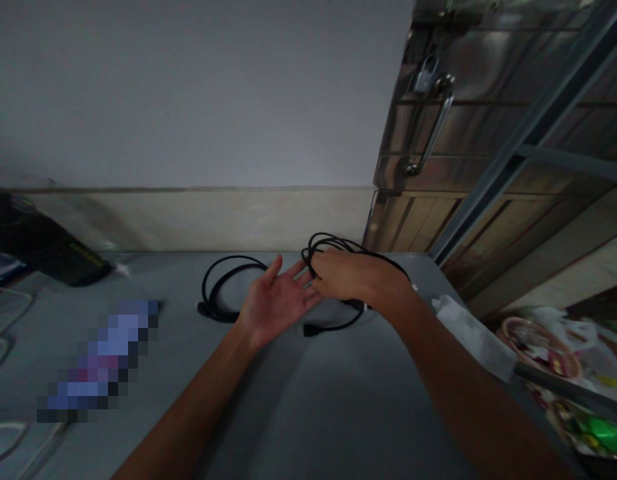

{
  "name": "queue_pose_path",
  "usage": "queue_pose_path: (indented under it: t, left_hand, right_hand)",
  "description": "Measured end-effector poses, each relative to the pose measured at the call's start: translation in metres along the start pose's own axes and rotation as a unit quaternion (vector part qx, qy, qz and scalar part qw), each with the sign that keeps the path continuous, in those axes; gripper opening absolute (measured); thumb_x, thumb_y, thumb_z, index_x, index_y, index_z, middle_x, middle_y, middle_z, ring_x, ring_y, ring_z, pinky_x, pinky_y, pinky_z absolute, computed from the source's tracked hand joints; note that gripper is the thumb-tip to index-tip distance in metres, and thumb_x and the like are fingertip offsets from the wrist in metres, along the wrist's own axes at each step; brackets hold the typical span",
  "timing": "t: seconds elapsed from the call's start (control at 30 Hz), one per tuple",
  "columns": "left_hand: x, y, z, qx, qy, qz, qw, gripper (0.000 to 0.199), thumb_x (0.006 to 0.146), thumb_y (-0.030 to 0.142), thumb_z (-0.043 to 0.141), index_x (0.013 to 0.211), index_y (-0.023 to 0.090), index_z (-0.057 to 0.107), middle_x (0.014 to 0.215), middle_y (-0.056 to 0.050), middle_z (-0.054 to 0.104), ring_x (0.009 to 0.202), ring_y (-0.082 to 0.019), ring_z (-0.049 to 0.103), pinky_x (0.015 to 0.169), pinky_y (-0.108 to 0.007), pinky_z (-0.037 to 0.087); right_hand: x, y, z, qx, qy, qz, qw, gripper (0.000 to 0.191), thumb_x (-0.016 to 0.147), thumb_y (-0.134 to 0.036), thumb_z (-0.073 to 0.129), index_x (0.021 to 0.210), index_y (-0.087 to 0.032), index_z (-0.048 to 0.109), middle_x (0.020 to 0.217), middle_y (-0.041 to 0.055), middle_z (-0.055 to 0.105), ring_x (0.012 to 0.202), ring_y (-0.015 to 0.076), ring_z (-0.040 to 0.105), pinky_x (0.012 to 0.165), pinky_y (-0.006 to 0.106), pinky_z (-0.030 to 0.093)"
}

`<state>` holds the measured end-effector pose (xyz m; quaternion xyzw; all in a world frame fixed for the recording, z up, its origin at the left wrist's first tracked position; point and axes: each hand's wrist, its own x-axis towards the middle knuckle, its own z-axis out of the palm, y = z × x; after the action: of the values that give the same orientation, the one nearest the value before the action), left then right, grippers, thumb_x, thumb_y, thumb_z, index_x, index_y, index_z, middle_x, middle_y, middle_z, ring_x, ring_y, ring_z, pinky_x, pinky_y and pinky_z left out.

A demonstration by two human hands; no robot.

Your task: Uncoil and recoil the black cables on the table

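My left hand (278,300) is palm up with its fingers stretched toward my right hand, and nothing lies on the palm. My right hand (341,275) is curled, palm down, around a looped black cable (308,253), whose loops rise above its knuckles. A black connector (313,330) at a cable's end rests on the table below that hand. The fingertips of the two hands meet or nearly meet. Just left of my left hand lies a second coiled black cable (215,293), partly hidden behind it. My right fingertips are partly hidden.
The grey table (328,413) ends at a pale wall. A pixelated phone-like object (103,353) and white cords lie left, near a dark box (53,240). White crumpled material (473,337) sits at the right edge. Beyond are a basket (543,347), a metal frame and a padlocked door (458,100).
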<state>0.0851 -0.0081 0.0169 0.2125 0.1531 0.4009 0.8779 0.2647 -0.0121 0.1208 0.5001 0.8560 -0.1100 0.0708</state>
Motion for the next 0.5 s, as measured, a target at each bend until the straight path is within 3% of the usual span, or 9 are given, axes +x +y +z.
queue_pose_path:
  t: [0.27,0.4,0.5]
  left_hand:
    - [0.002,0.003,-0.005,0.012,-0.017,0.025,0.999,0.047,0.116,0.046,0.055,0.146,0.013,0.07,0.147,-0.017,0.077,0.138,-0.03,0.073,0.125,-0.049,0.051]
    - [0.002,0.003,-0.008,0.039,-0.019,0.028,0.999,0.046,0.117,0.043,0.056,0.148,0.013,0.07,0.156,-0.017,0.072,0.143,-0.031,0.069,0.124,-0.047,0.051]
    - [0.0,0.002,-0.007,0.049,-0.014,0.027,0.998,0.044,0.115,0.042,0.061,0.149,0.016,0.071,0.149,-0.016,0.076,0.136,-0.029,0.073,0.121,-0.045,0.052]
  right_hand:
    - [-0.004,0.024,-0.012,-0.011,0.063,0.008,0.998,0.031,0.109,-0.015,0.05,0.121,-0.01,0.079,0.096,0.0166,0.082,0.078,0.0217,0.076,0.071,0.03,0.051]
    - [-0.009,0.032,-0.013,-0.026,0.088,0.029,0.995,0.03,0.111,-0.016,0.048,0.122,-0.011,0.075,0.1,0.016,0.081,0.085,0.0224,0.076,0.072,0.03,0.049]
    - [-0.014,0.038,-0.013,-0.049,0.135,0.035,0.989,0.028,0.108,-0.012,0.047,0.12,-0.014,0.073,0.111,0.016,0.079,0.099,0.0246,0.075,0.079,0.03,0.05]
